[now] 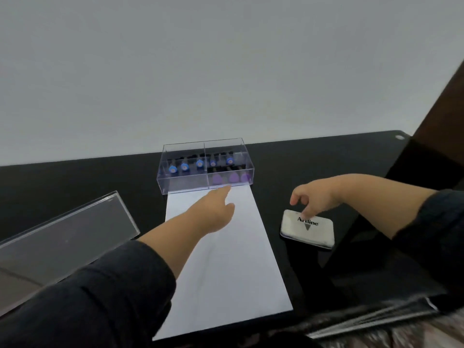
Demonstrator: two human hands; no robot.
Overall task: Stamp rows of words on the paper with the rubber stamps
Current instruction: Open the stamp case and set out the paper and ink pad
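Head view: rubber stamps (199, 164) lay in a clear box (205, 167) by the table's (301, 156) far edge, small, light, best pinched by the knobs. The blank paper (226, 259) lay mid-table. Left hand (213, 212) reached, empty, fingers extended; right hand (313, 197), loosely curled, touched the ink pad (308, 228).

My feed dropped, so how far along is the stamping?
Done: clear lid lies off the stamp box. In hand: left hand reaches toward the stamps; right hand touches the closed ink pad. Left: the paper shows no words.
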